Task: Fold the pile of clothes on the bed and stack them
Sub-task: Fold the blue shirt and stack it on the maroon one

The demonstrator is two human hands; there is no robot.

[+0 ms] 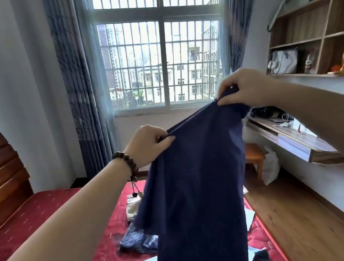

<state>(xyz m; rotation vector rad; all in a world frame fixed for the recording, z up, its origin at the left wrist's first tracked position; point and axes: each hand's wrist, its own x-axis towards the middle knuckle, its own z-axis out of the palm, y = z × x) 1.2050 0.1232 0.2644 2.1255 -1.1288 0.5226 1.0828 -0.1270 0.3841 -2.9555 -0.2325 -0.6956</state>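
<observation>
Head view, centre frame: I see the navy garment (pixel 196 193) hanging above the red bed (pixel 34 218), its top edge pinched by the left hand (pixel 148 144) and the right hand (pixel 247 87). Other clothes (pixel 138 240) lie below; window (pixel 165 59) behind.
</observation>
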